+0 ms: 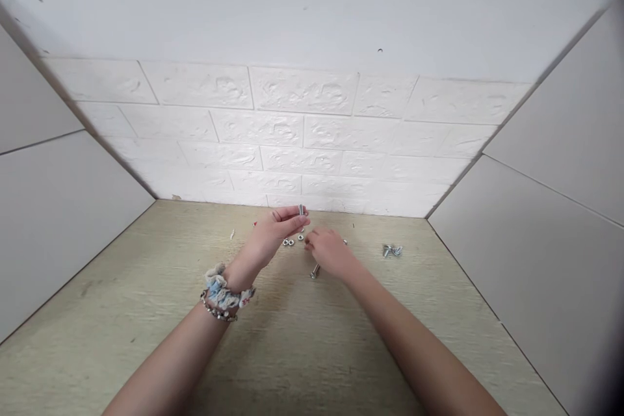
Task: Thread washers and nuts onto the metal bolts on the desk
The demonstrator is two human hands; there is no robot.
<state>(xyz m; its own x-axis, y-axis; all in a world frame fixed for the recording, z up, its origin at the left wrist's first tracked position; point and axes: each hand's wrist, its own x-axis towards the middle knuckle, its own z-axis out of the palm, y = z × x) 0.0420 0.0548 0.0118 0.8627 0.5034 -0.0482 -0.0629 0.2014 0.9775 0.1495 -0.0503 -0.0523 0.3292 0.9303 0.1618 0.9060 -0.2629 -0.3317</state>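
Observation:
My left hand [277,230], with a scrunchie [223,289] and a bead bracelet [219,313] at the wrist, pinches a short silver bolt [301,209] upright between thumb and fingers. Just to the right, my right hand [329,249] is low over the tabletop with its fingers curled together; what they hold, if anything, is hidden. A longer bolt [314,271] lies beneath that hand, its head toward me and its far end covered. Several hex nuts [288,242] lie between the two hands, one nut [301,238] a little apart. Another small metal piece [345,242] shows past the right knuckles.
A small pile of bolts [392,251] lies on the wooden tabletop [146,312] to the right. Left of the hands are a small white scrap [233,234] and a tiny red bit [254,224]. A white brick-pattern wall [292,162] closes the back; pale panels [531,227] flank both sides.

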